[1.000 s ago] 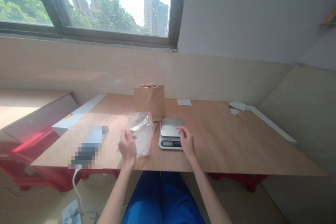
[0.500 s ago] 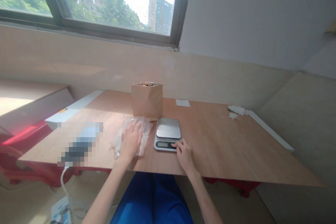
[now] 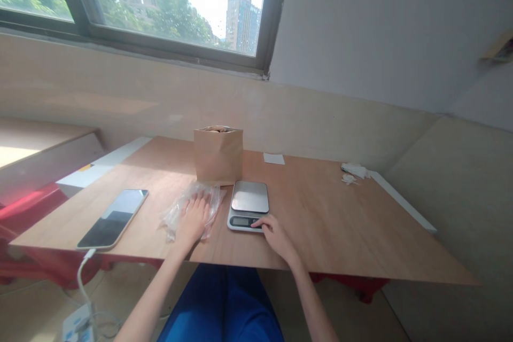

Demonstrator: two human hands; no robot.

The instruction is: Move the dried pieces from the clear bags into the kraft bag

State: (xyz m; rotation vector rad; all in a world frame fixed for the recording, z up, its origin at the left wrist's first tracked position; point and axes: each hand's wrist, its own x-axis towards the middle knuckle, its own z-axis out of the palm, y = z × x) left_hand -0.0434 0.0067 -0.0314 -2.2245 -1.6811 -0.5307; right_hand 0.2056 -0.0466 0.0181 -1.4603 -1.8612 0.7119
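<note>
While the left hand (image 3: 192,219) lies flat on a clear plastic zip bag (image 3: 196,190), the right hand (image 3: 276,236) touches a digital kitchen scale (image 3: 249,206).
The left fingers (image 3: 196,206) are spread, pressing the bag against the wooden tabletop (image 3: 320,240) without pinching it; the right fingers sit loosely together, the index fingertip (image 3: 256,222) on the scale's front panel beside its display. The bag lies just left of the scale, in front of a kraft paper bag (image 3: 218,157) holding something brown. Further left lies a smartphone (image 3: 113,219) with a charging cable (image 3: 82,278).
</note>
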